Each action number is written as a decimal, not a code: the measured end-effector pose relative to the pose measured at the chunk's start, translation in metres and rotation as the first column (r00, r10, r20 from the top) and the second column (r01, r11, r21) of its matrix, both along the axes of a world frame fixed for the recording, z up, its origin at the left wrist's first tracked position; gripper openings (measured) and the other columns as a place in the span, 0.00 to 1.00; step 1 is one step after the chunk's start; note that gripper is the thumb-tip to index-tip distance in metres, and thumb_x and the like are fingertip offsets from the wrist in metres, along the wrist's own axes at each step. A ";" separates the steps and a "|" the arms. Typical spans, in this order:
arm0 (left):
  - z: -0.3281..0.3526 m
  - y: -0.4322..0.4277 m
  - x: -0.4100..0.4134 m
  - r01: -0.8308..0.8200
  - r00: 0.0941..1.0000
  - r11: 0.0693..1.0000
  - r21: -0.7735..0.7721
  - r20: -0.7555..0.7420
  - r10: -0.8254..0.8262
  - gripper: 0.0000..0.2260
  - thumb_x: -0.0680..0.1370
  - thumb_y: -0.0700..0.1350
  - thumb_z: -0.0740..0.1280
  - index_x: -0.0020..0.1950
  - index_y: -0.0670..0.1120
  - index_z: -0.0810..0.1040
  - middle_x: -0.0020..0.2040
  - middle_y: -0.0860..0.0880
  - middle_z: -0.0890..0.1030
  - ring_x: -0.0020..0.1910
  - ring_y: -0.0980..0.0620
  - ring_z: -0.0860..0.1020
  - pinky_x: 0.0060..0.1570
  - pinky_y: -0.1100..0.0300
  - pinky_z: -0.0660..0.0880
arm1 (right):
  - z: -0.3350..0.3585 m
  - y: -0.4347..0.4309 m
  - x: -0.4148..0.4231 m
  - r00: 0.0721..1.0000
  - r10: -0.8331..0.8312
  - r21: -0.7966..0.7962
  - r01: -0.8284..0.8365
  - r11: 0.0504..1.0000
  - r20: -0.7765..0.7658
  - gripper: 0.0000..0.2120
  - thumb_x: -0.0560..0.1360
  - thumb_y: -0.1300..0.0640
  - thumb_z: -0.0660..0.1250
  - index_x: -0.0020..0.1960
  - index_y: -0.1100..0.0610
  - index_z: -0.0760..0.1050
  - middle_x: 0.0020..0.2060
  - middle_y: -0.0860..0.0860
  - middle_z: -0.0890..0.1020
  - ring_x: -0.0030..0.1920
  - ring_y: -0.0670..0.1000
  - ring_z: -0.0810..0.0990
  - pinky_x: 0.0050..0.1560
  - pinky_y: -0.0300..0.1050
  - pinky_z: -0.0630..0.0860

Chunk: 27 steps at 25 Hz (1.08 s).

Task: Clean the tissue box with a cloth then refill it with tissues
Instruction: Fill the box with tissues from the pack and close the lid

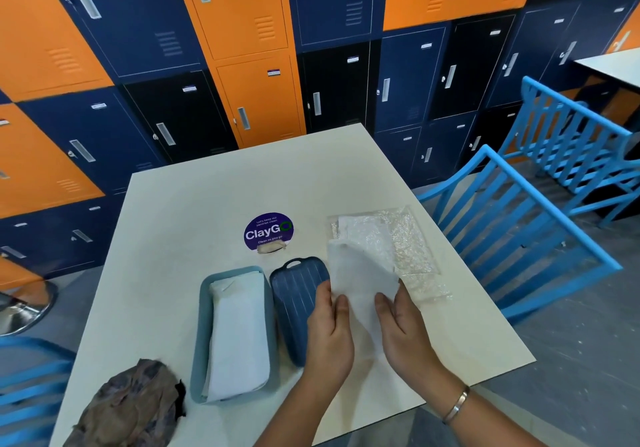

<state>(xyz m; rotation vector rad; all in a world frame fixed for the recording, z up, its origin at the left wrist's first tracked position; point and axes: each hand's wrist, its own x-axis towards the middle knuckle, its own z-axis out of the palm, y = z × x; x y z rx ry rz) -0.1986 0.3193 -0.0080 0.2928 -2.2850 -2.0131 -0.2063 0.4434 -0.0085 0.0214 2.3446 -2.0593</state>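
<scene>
Tissue stack (360, 284) pinched by left hand (329, 337), right hand (403, 334); one box (203, 342), one lid (293, 299), one cloth (135, 408).

The left hand (329, 336) and the tissue (360, 280) it holds hide the right part of the dark blue lid (294, 297), and the tissue covers a corner of the plastic wrapper (412, 242). The crumpled cloth (135, 408) at the near left is cut by the bottom edge, and the locker labels (274, 72) are too small to read.

One left hand (329, 337), one right hand (403, 332), one tissue box (203, 329), one lid (294, 296), one cloth (133, 408), one wrapper (412, 239), one held tissue (360, 273).
</scene>
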 end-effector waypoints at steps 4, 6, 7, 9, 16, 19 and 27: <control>0.019 -0.033 -0.005 -0.122 0.992 0.991 -0.051 -0.027 0.120 0.10 0.85 0.40 0.61 0.62 0.53 0.72 0.48 0.60 0.84 0.48 0.62 0.82 0.45 0.70 0.76 | 0.015 -0.033 -0.008 0.996 -0.001 0.019 0.003 1.000 -0.093 0.15 0.85 0.60 0.58 0.65 0.42 0.71 0.55 0.39 0.82 0.58 0.42 0.81 0.55 0.34 0.76; 0.027 -0.054 -0.004 -0.177 0.984 0.978 -0.109 -0.031 0.175 0.11 0.85 0.42 0.61 0.64 0.56 0.70 0.51 0.60 0.82 0.48 0.66 0.80 0.43 0.73 0.74 | 0.023 -0.054 -0.009 0.993 0.002 0.041 0.003 0.999 -0.116 0.15 0.85 0.61 0.59 0.64 0.42 0.70 0.54 0.41 0.82 0.55 0.42 0.82 0.52 0.34 0.77; 0.031 -0.067 -0.003 -0.195 0.981 0.971 -0.136 -0.031 0.193 0.12 0.85 0.43 0.61 0.64 0.58 0.69 0.51 0.60 0.82 0.47 0.66 0.80 0.42 0.72 0.74 | 0.028 -0.066 -0.010 0.993 0.010 0.054 -0.004 0.999 -0.121 0.16 0.85 0.61 0.58 0.63 0.41 0.70 0.55 0.42 0.82 0.54 0.42 0.82 0.51 0.34 0.77; 0.039 -0.090 0.000 -0.232 0.973 0.959 -0.161 -0.038 0.229 0.11 0.85 0.43 0.61 0.64 0.57 0.69 0.49 0.59 0.82 0.45 0.65 0.80 0.41 0.68 0.75 | 0.035 -0.090 -0.012 0.993 0.038 0.080 -0.029 0.996 -0.108 0.16 0.85 0.61 0.57 0.62 0.40 0.70 0.55 0.43 0.81 0.54 0.42 0.81 0.52 0.35 0.78; 0.042 -0.164 0.007 -0.251 0.963 0.861 -0.443 -0.024 0.269 0.13 0.84 0.43 0.61 0.68 0.48 0.74 0.52 0.54 0.80 0.48 0.58 0.78 0.43 0.71 0.70 | 0.031 -0.155 -0.021 0.996 0.062 0.187 -0.072 0.980 0.056 0.13 0.84 0.59 0.56 0.45 0.60 0.76 0.39 0.56 0.80 0.39 0.54 0.79 0.39 0.51 0.76; 0.033 -0.183 0.013 -0.193 0.974 0.822 -0.536 -0.001 0.228 0.14 0.83 0.42 0.61 0.68 0.49 0.77 0.46 0.53 0.82 0.44 0.55 0.78 0.41 0.70 0.68 | 0.033 -0.163 -0.020 0.995 0.023 0.272 -0.049 0.961 0.097 0.12 0.81 0.62 0.61 0.43 0.55 0.80 0.35 0.47 0.82 0.35 0.47 0.79 0.34 0.38 0.73; 0.020 -0.202 0.024 -0.019 0.992 0.644 -0.765 0.069 0.110 0.19 0.84 0.46 0.62 0.75 0.47 0.72 0.55 0.48 0.84 0.54 0.48 0.80 0.54 0.58 0.72 | 0.028 -0.183 -0.007 1.000 -0.006 0.535 0.001 0.845 0.007 0.10 0.80 0.60 0.68 0.59 0.58 0.83 0.45 0.51 0.86 0.42 0.47 0.84 0.40 0.34 0.78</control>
